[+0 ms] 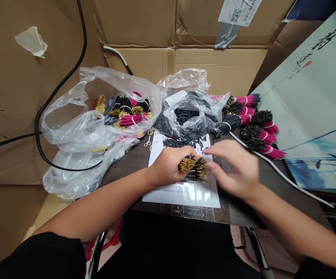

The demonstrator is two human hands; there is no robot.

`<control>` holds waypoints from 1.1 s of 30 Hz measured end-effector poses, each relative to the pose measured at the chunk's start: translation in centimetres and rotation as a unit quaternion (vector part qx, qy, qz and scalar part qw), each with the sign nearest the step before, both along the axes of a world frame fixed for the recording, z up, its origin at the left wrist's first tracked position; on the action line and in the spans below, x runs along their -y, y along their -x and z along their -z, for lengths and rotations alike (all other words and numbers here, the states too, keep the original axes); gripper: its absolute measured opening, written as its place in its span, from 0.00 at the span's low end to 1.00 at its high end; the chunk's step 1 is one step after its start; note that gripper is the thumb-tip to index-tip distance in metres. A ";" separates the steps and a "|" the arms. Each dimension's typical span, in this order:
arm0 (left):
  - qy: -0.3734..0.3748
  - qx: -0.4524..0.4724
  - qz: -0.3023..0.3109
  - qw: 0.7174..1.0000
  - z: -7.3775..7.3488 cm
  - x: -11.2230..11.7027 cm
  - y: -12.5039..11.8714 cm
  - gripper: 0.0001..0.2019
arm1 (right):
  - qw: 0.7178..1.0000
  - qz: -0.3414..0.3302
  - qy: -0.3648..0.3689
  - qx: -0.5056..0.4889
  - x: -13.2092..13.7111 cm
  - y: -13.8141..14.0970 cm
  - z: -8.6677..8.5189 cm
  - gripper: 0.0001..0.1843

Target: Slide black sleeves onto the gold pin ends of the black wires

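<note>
Bundle (187,164) tight in left hand (168,164), gold-tipped long axis cameraward, right hand (236,168), digits apart.

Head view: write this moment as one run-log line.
left hand: gripping gold-tipped bundle | right hand: open, beside bundle, blurred | white sheet: on dark table, beneath left hand

- A workshop corner around one table (139,157)
- Behind the table: cardboard (220,66) walls
- On its right: banded bundles (245,101)
- At its far middle: bagged small black parts (187,115)
- On its left: more bundles (131,120) in a clear bag (75,135)
</note>
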State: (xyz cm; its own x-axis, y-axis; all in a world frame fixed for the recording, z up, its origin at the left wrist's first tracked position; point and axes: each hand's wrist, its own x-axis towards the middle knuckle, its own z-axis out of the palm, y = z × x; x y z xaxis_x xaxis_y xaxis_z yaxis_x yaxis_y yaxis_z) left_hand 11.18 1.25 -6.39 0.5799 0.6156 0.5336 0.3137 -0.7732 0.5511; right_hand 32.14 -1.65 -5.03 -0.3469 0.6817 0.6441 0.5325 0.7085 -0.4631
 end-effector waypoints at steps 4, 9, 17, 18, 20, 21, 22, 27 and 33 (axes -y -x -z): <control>-0.016 -0.014 -0.001 1.000 0.3 -0.1 0.0 0.07 | 1.000 -0.023 0.016 0.002 -0.1 0.5 1.2 0.12; -0.029 -0.028 0.016 0.999 0.4 -0.2 -0.1 0.08 | 0.997 -0.027 0.056 -0.055 0.2 0.8 1.6 0.13; -0.034 -0.024 0.011 0.999 0.5 -0.1 -0.4 0.07 | 0.980 -0.031 0.129 -0.145 0.7 1.1 1.6 0.11; -0.035 -0.019 0.013 0.999 0.5 0.0 -0.4 0.06 | 0.977 -0.030 0.141 -0.158 0.8 1.1 1.6 0.10; -0.036 -0.005 0.020 0.999 0.4 0.0 -0.5 0.05 | 0.971 -0.018 0.150 -0.187 0.9 1.2 1.5 0.09; -0.035 0.002 0.024 0.999 0.4 0.1 -0.6 0.05 | 0.968 -0.008 0.146 -0.202 0.9 1.1 1.4 0.08; -0.032 0.008 0.026 0.999 0.4 0.1 -0.6 0.05 | 0.968 0.002 0.134 -0.212 0.9 1.1 1.2 0.08; -0.031 0.025 0.037 0.999 0.4 0.1 -0.6 0.05 | 0.985 -0.018 0.020 -0.168 1.0 0.8 -0.1 0.15; -0.052 0.029 0.040 0.997 0.1 0.3 -0.7 0.06 | 0.990 -0.061 -0.012 -0.130 1.5 1.0 -0.7 0.20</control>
